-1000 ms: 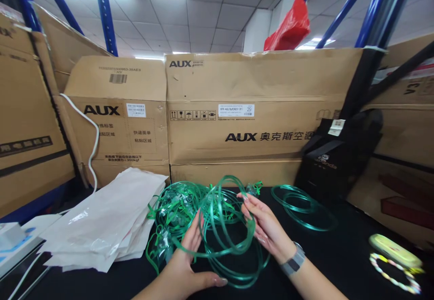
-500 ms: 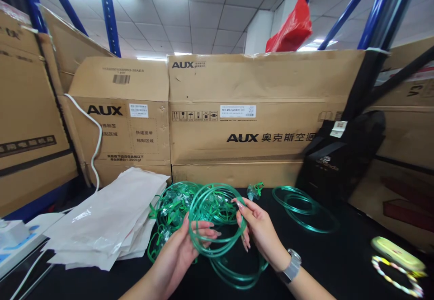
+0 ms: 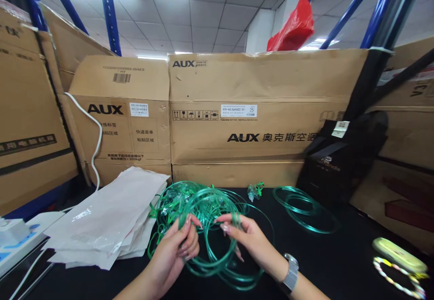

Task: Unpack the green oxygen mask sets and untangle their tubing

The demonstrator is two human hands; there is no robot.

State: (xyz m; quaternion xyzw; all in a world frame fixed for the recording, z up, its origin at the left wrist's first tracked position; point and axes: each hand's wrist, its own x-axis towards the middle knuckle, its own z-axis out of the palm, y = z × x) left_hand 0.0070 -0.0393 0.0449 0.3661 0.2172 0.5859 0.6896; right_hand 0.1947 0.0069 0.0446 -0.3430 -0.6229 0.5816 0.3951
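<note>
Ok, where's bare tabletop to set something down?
Free: black tabletop between the right hand and beaded bracelet, nearer than the separate tubing coil. Crowded: left and centre, with white plastic bags, piled green tubing and the left hand.

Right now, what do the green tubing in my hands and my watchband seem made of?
Green tubing: probably flexible plastic, glossy and translucent; it curves in smooth loops with bright highlights. Watchband: likely metal, perhaps mesh, from its silvery sheen.

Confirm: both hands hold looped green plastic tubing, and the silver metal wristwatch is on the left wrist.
Wrong: the head view shows the silver metal wristwatch on the right wrist. Left hand and right hand hold looped green plastic tubing.
</note>
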